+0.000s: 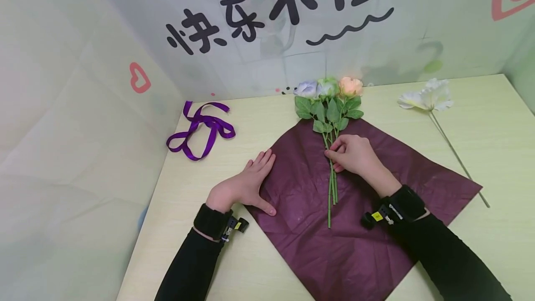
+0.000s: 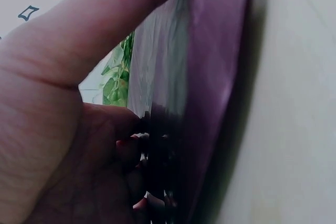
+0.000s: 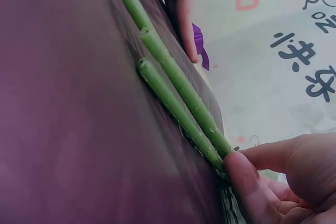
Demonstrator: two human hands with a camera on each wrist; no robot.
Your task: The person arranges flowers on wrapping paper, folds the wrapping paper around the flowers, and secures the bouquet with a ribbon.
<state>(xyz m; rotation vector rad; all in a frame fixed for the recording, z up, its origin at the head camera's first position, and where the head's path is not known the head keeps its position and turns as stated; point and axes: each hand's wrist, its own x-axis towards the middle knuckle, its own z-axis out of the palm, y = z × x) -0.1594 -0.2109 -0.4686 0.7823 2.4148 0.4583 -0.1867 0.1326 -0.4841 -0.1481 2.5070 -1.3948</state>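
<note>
A sheet of dark purple wrapping paper (image 1: pixel 368 236) lies on the table, turned cornerwise. On its upper part rest artificial flowers with a lilac, a green and a peach bloom (image 1: pixel 350 87), their leaves (image 1: pixel 332 110) just above the paper's top edge. My right hand (image 1: pixel 355 154) pinches their green stems (image 3: pixel 178 82) between thumb and fingers below the leaves; the cut ends point toward me. My left hand (image 1: pixel 246 187) lies with spread, straight fingers on the paper's left edge. In the left wrist view the leaves (image 2: pixel 116 77) show past the left thumb.
A loose purple ribbon (image 1: pixel 213 129) lies at the table's (image 1: pixel 142 245) back left. At the right is a white flower (image 1: pixel 430 96) on a long stem, its lower end partly beneath the paper's right corner. A printed backdrop (image 1: pixel 259 59) stands behind the table.
</note>
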